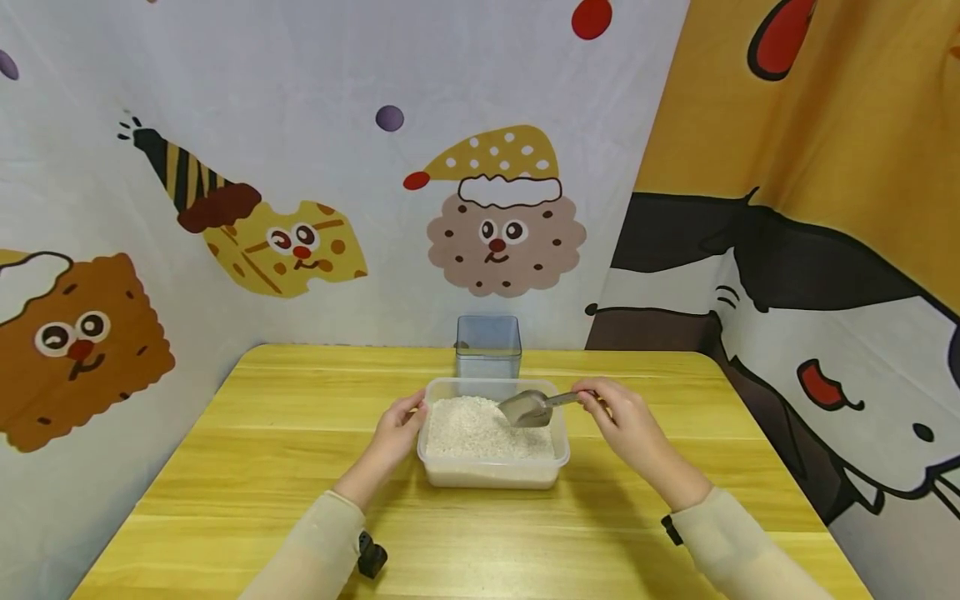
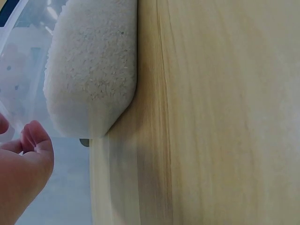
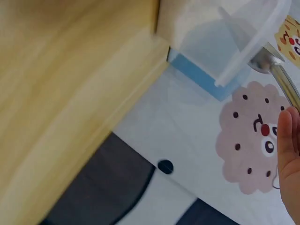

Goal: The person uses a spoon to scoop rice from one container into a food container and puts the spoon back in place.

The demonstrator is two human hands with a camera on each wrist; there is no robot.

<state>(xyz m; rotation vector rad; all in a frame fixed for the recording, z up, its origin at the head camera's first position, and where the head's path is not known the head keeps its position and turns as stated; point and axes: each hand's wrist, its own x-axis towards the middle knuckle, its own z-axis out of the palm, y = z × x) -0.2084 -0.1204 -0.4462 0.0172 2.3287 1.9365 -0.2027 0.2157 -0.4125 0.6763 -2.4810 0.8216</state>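
A clear plastic tub [image 1: 491, 475] full of white rice [image 1: 480, 425] sits mid-table. My left hand [image 1: 399, 427] rests against the tub's left wall with its fingers on the rim. My right hand [image 1: 618, 410] pinches the handle of a metal scoop [image 1: 528, 407], whose bowl hangs over the rice at the tub's right side. In the left wrist view the rice [image 2: 93, 65] shows through the tub wall, with my fingertips [image 2: 35, 140] beside it. The right wrist view catches the scoop handle [image 3: 281, 77] past the tub's rim [image 3: 248, 51].
An empty clear square container [image 1: 488, 345] stands just behind the tub near the table's far edge. The wooden table [image 1: 262, 450] is boxed in by cartoon-print curtains at the back and both sides.
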